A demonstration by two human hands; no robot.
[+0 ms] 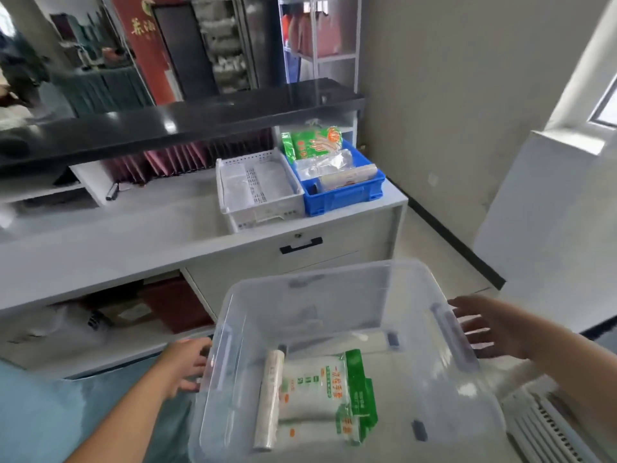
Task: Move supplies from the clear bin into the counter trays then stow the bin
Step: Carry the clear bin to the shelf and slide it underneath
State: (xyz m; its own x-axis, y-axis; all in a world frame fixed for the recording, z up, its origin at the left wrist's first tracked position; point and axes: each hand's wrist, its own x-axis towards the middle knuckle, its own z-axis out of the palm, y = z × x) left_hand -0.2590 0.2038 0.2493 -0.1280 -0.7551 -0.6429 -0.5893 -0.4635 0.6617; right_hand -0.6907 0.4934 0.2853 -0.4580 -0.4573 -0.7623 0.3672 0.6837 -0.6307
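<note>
Below the white counter (140, 235), left hand (185, 365) gripping the clear bin (334, 289), right hand (484, 325) spread beside it, trays (260, 208) beyond

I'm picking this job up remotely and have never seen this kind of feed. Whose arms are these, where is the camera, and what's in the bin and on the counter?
There is no machine: a person works bare-handed, and the single camera sits on their head, looking forward and down. The left hand grips the left rim of the clear bin. The right hand is open, fingers spread beside the bin's right handle, not gripping it. Inside the bin lie a roll of clear plastic film and a white and green packet. On the counter ahead stand two trays side by side: a white perforated tray and a blue tray that holds a green packet and clear bags.
</note>
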